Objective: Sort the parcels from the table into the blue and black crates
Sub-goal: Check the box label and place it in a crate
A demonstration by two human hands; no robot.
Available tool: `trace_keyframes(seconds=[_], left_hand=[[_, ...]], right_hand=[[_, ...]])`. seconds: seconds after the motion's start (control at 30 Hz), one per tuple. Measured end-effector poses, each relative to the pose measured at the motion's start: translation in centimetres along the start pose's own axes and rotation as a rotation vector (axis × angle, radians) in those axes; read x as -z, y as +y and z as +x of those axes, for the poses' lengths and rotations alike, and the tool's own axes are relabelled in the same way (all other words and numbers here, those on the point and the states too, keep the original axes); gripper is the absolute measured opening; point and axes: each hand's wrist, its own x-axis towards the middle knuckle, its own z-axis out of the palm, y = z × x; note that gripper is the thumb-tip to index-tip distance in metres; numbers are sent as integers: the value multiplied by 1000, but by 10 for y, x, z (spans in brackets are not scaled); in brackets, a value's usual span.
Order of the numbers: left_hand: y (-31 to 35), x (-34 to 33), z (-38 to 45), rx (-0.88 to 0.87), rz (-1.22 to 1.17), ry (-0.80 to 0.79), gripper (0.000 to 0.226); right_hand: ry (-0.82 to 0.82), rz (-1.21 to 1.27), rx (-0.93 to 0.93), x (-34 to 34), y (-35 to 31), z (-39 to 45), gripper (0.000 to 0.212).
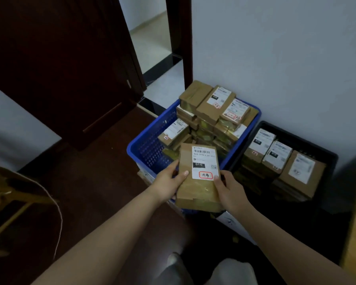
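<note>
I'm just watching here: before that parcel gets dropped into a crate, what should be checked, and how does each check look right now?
1. Held parcel gripped by left hand and right hand: ok.
2. Label faces up, "010" readable: ok.
3. Which crate suits it: cannot tell.
4. Blue crate has room: not ok at the back, piled above the rim; gap in front.
5. Black crate has room: ok.

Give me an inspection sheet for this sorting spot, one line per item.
Surface: dark floor; no table seen.
Job's things: held parcel, label up, over the blue crate; that crate piled above its rim; black crate holds labelled parcels.
Clutter: nothing seen.
Grippers: left hand and right hand grip the held parcel's sides.
Cables: pale cord hanging at left.
Surroundings: dark door ajar, white wall behind the crates.
</note>
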Motion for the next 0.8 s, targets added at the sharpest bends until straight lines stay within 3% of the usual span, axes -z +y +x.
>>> trace_keyframes(seconds=[0.3, 0.63, 0.8], left_hand=[[-7, 3, 73, 158, 48, -99, 41], [15, 51, 160, 173, -29, -65, 39], [13, 44, 188, 204, 21, -115, 39]], right_hand=[[81, -53, -167, -13, 8, 49, 43], [-40, 106, -196, -24, -28, 142, 41], [-32, 175, -290, -23, -23, 164, 53]])
